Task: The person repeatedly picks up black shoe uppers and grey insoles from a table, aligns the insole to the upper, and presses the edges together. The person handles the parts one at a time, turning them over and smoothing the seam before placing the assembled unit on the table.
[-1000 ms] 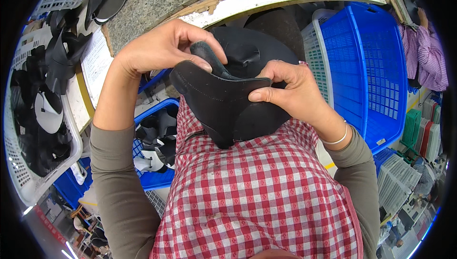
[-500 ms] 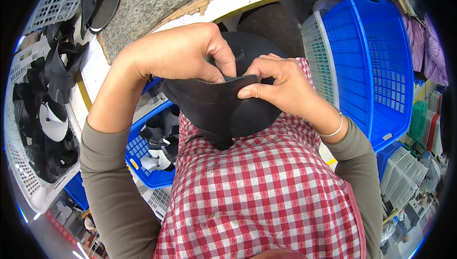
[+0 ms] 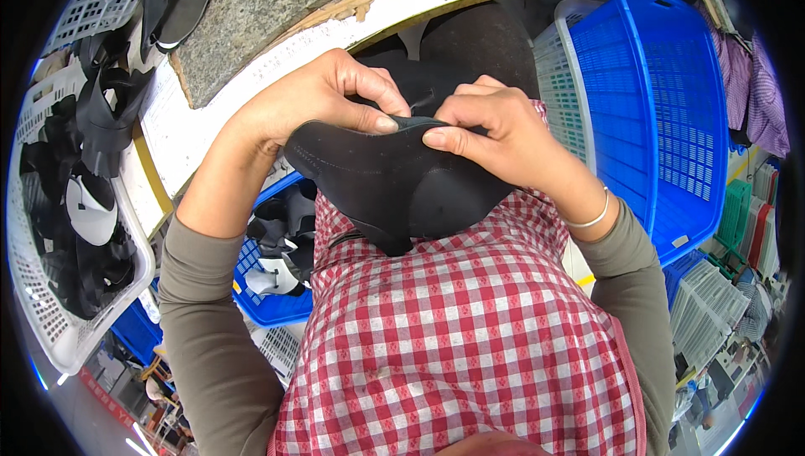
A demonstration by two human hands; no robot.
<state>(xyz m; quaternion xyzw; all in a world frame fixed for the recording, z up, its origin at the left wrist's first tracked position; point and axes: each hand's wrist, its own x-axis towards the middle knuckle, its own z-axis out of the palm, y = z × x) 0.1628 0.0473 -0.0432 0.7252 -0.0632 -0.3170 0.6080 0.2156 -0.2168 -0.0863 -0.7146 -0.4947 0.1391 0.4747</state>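
Observation:
A black shoe upper (image 3: 369,171) with stitched seams is held up in front of my lap, its lower part hanging over my red checked apron (image 3: 436,322). My left hand (image 3: 314,104) pinches its top edge between thumb and fingers. Just to the right, my right hand (image 3: 499,133) grips the same edge, thumb on the near face and fingers curled behind. The two grips lie close together, with a short stretch of edge between the thumbs. Fingertips behind the material are hidden.
Ahead stands a white worktable (image 3: 251,66) with a rough grey slab (image 3: 251,28) and black shoe pieces. A white basket (image 3: 138,288) of black uppers is at left. A blue basket (image 3: 285,315) sits below my left forearm. Large blue crates (image 3: 616,112) stand at right.
My left hand has shifted slightly right and its thumb now lies over the near side of the edge. The upper's left end shows more plainly. My right hand keeps its grip.

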